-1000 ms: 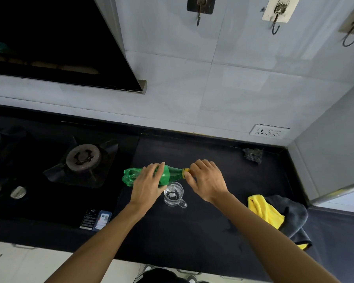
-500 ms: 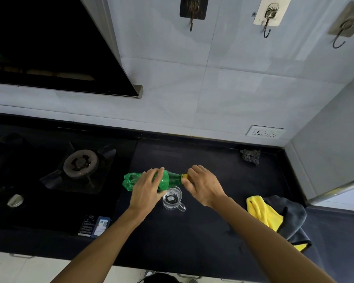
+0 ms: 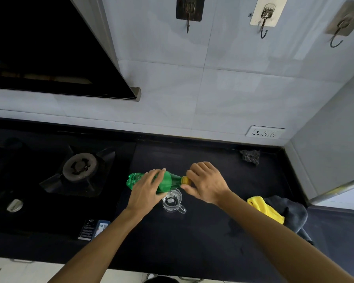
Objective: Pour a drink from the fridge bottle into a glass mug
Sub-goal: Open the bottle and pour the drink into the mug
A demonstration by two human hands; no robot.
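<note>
Black desk [image 3: 202, 242] carries everything. Green bottle [image 3: 168, 181] held sideways above it, left hand [image 3: 146, 193] fingers clamped round its body. Right hand [image 3: 207, 183] fingers pinch the yellow cap [image 3: 185, 180]. Glass mug [image 3: 172, 200] upright just below the bottle's neck.

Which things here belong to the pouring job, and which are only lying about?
Job: green bottle, its yellow cap, glass mug, left hand, right hand.

Lying about: yellow cloth, grey cloth, scrubber, gas burner, wall hooks.

Bottle [image 3: 168, 181] lies sideways just behind the mug [image 3: 172, 200], stove [image 3: 78, 170] left.
</note>
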